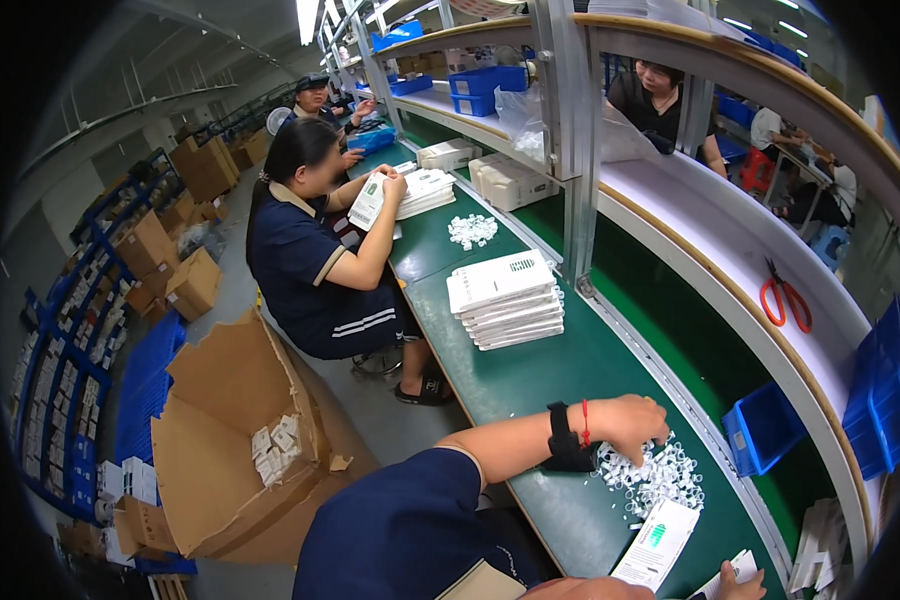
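Observation:
My left hand (634, 424), with a black wrist band and a red string bracelet, reaches over a loose pile of small white plastic pieces (670, 480). Its fingers curl down at the pile's near edge; whatever is between them is too small to make out. Beside the pile lies a flat white box (658, 545) with a green print. At the lower edge, partly cut off, my right hand (742, 584) grips another flat white box (715, 588). Farther along the green table (570, 385) stands a stack of similar flat white boxes (508, 305).
To the left, a co-worker (315, 230) handles white boxes beside a smaller heap of white pieces (472, 231). A large open carton (225, 480) stands on the floor. Red-handled scissors (785, 300) lie on the shelf; a blue bin (763, 430) sits below it.

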Tool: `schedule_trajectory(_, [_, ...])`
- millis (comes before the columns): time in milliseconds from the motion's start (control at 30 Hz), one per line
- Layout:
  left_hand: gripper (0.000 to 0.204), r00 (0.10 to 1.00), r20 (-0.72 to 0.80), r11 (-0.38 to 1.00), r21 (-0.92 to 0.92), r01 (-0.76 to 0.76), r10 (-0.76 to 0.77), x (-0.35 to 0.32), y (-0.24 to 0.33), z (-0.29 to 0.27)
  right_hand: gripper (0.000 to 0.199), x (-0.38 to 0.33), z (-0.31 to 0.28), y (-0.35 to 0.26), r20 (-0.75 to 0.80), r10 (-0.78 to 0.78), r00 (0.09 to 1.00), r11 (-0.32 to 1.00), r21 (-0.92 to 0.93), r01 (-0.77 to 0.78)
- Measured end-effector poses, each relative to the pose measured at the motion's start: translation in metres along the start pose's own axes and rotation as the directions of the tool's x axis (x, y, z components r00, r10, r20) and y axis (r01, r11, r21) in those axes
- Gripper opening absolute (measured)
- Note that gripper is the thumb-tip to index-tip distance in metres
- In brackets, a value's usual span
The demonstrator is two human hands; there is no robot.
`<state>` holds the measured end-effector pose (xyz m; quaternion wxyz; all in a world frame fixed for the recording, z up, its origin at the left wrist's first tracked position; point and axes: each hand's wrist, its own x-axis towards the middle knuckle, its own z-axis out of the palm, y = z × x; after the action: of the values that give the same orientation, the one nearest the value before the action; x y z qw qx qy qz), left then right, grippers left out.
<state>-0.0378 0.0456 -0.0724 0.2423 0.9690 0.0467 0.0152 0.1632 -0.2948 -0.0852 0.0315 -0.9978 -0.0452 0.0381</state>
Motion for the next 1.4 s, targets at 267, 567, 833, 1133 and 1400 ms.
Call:
schedule_trajectory(267, [0.022, 0.991, -0.101, 0.971, -0.21, -0.111, 0.092, 0.004, -0.019, 0.024, 0.114, 0.021, 0.034, 0.024, -0.165, -0.118, 0.979, 0.989, 0.074, 0.131])
schedule_trajectory(567, [0.007, 0.968, -0.209, 0.939, -0.282, -0.194, 0.137, 0.006, -0.022, 0.028, 0.069, 0.046, 0.057, 0.054, -0.168, -0.169, 0.971, 0.788, 0.569, 0.236])
schedule_trajectory(833, [0.008, 0.954, -0.252, 0.919, -0.312, -0.24, 0.163, 0.004, -0.017, 0.023, 0.026, 0.006, 0.008, 0.021, -0.189, -0.148, 0.971, 0.473, 0.849, 0.237])
schedule_trajectory(1133, [0.007, 0.987, -0.128, 0.872, -0.469, -0.142, 0.092, 0.002, -0.011, 0.02, 0.041, -0.021, -0.034, 0.0, 0.072, -0.109, 0.991, 0.513, 0.858, -0.006])
schedule_trajectory(1400, [0.017, 0.96, -0.162, 0.861, -0.426, -0.277, 0.229, 0.002, -0.015, 0.025, 0.041, -0.004, -0.011, 0.013, -0.075, -0.101, 0.992, 0.72, 0.683, 0.125])
